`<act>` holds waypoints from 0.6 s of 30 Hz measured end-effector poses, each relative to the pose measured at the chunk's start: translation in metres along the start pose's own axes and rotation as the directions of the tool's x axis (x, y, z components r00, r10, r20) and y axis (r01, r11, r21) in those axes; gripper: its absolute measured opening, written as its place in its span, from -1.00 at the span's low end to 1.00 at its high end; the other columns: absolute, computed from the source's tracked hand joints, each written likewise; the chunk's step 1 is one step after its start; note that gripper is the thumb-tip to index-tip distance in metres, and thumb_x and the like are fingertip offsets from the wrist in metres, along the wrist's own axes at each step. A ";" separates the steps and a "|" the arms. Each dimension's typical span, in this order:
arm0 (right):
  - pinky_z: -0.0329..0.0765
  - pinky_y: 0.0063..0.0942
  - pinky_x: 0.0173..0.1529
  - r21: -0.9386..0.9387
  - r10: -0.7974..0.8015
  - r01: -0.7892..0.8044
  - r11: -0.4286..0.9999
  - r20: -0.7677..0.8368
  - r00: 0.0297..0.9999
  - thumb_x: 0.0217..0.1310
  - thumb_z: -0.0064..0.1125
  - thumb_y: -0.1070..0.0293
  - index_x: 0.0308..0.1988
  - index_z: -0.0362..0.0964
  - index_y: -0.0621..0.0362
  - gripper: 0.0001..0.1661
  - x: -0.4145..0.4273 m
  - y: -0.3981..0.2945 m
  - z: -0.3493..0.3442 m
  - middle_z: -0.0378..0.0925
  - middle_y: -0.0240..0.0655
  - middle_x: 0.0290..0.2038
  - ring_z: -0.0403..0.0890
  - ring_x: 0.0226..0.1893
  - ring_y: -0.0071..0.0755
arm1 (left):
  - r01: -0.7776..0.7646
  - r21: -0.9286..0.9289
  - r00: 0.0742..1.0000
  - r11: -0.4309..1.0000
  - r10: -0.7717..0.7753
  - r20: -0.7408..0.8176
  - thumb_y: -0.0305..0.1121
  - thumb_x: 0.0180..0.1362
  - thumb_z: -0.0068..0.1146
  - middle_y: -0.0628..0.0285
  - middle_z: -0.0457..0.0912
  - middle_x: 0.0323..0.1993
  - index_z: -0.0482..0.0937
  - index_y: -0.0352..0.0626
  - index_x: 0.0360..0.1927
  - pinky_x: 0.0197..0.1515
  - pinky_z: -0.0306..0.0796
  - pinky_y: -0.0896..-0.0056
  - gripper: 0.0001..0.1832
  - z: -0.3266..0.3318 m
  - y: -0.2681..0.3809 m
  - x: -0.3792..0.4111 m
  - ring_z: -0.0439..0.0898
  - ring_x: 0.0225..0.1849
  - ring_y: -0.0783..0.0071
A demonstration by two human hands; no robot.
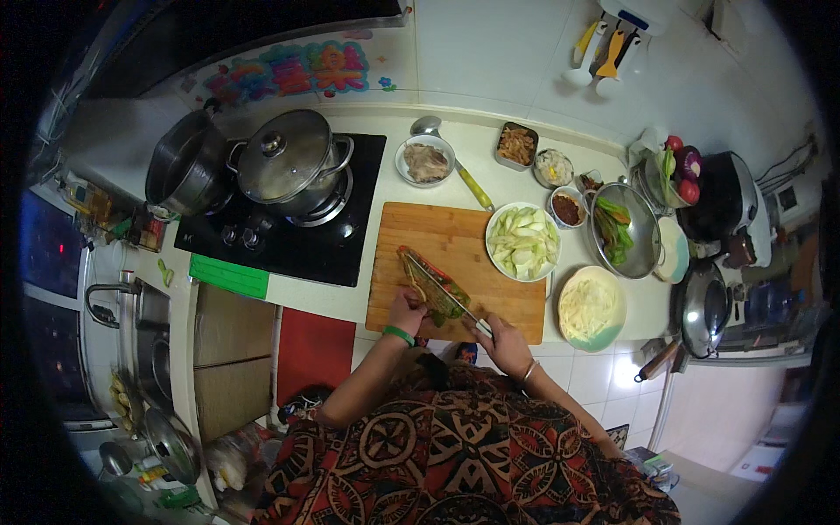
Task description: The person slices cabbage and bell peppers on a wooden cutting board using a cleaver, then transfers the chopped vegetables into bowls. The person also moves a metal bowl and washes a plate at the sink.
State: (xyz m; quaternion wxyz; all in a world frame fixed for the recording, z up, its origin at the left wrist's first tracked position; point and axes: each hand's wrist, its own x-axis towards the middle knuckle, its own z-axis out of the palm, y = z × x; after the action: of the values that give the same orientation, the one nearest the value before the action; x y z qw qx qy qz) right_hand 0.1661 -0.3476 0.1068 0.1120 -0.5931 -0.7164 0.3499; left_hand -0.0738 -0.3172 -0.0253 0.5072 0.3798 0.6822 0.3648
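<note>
My right hand (504,342) grips the white handle of a kitchen knife (484,327). Its blade slants away to the upper left, low over a wooden cutting board (453,226). Against the blade lie red and green vegetable pieces (453,282), partly hidden by it. On the board's near left, my left hand (408,314) has its fingers bent and pinched on leafy green vegetable (438,317) beside the blade; the exact grip is partly covered. A plate of sliced pale-green vegetable (524,240) overlaps the board's right edge.
A lidded pot (289,157) and a dark pot (187,164) occupy the gas hob (348,230) at left. Behind the board are a meat bowl (425,163) and ladle (474,187). Right stand a metal colander (623,252), a bowl of pale shreds (590,307) and a pan (703,307).
</note>
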 end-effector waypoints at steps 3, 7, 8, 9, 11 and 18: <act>0.48 -0.02 -0.27 0.029 -0.090 0.092 0.995 -0.066 0.994 0.29 0.11 0.11 -0.19 0.32 0.26 -0.60 0.000 0.004 0.005 0.53 0.13 -0.33 0.55 -0.29 0.26 | -0.203 0.263 0.965 0.943 0.239 -0.113 -0.52 0.14 0.15 0.05 0.52 -0.29 0.36 -0.30 0.01 -0.20 0.46 0.17 -0.64 -0.003 0.055 -0.027 0.55 -0.26 0.10; 0.50 -0.01 -0.29 0.025 -0.065 0.066 0.998 -0.035 0.997 0.30 0.10 0.10 -0.14 0.31 0.23 -0.60 0.008 -0.006 0.003 0.55 0.12 -0.32 0.57 -0.31 0.24 | -0.440 0.489 0.778 0.753 0.592 -0.212 -0.53 0.12 0.13 -0.03 0.49 -0.18 0.39 -0.32 0.00 -0.12 0.40 0.16 -0.65 -0.008 0.067 -0.023 0.48 -0.15 -0.01; 0.50 0.00 -0.32 0.031 -0.080 0.081 0.996 -0.052 0.995 0.30 0.09 0.09 -0.11 0.30 0.22 -0.59 0.012 -0.011 0.003 0.55 0.12 -0.32 0.58 -0.33 0.22 | -0.476 0.594 0.706 0.648 0.685 -0.181 -0.54 0.11 0.13 -0.05 0.48 -0.14 0.40 -0.32 -0.01 -0.10 0.39 0.17 -0.65 -0.012 0.071 -0.019 0.47 -0.12 -0.03; 0.51 0.02 -0.34 0.035 -0.094 0.096 0.995 -0.067 0.993 0.30 0.09 0.08 -0.08 0.30 0.20 -0.58 0.015 -0.015 0.002 0.56 0.12 -0.33 0.59 -0.34 0.19 | -0.488 0.624 0.722 0.611 0.684 -0.106 -0.54 0.11 0.12 -0.06 0.46 -0.09 0.40 -0.31 0.01 -0.04 0.38 0.14 -0.64 -0.018 0.070 -0.015 0.46 -0.07 -0.06; 0.51 0.01 -0.35 -0.006 -0.132 0.132 0.991 -0.084 0.988 0.30 0.08 0.08 -0.08 0.30 0.21 -0.57 0.023 -0.017 0.007 0.56 0.11 -0.34 0.60 -0.35 0.19 | -0.516 0.672 0.745 0.531 0.665 0.046 -0.53 0.11 0.09 -0.08 0.42 0.02 0.40 -0.28 0.04 0.07 0.35 0.09 -0.62 -0.029 0.062 -0.003 0.44 0.03 -0.13; 0.52 0.05 -0.33 -0.130 0.019 -0.017 0.991 0.008 1.000 0.35 -0.04 0.05 -0.04 0.21 0.23 -0.54 0.024 -0.034 0.017 0.56 0.12 -0.40 0.60 -0.37 0.23 | -0.574 0.494 0.768 0.653 0.639 0.047 -0.53 -0.05 0.23 0.00 0.43 0.08 0.50 -0.32 -0.08 0.12 0.40 0.17 -0.61 -0.022 0.043 0.022 0.40 0.11 0.00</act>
State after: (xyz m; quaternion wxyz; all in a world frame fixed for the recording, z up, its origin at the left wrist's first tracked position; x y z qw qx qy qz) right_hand 0.1231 -0.3332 0.1101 0.0666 -0.6039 -0.7328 0.3062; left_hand -0.0928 -0.2809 0.0080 0.1987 0.6745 0.6155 0.3561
